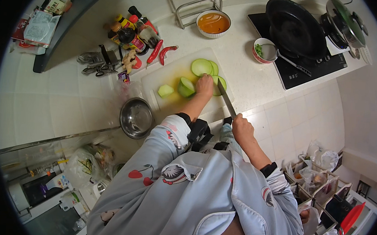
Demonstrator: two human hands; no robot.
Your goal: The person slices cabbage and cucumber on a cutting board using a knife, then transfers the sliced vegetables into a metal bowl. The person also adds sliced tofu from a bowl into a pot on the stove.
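Observation:
Pale green squash slices [201, 67] lie on a white cutting board [156, 78], with another slice [218, 85] to their right. My left hand [205, 85] is closed, its bunched fingers pressed down on the squash slices; its fingertips are partly hidden. A larger squash piece [185, 87] rests just left of that hand, and a small end piece [166, 90] lies farther left. My right hand [243, 127] grips the handle of a kitchen knife [228, 101]. The blade points away from me and to the left, its tip over the right slice.
Red chillies [155, 52], ginger [129, 61] and sauce bottles [130, 37] stand beyond the board's left side. A steel bowl [136, 118] is at left. Behind are a bowl of orange liquid [213, 23], a small red bowl [264, 51] and a black pan [296, 29] on the cooktop [289, 76].

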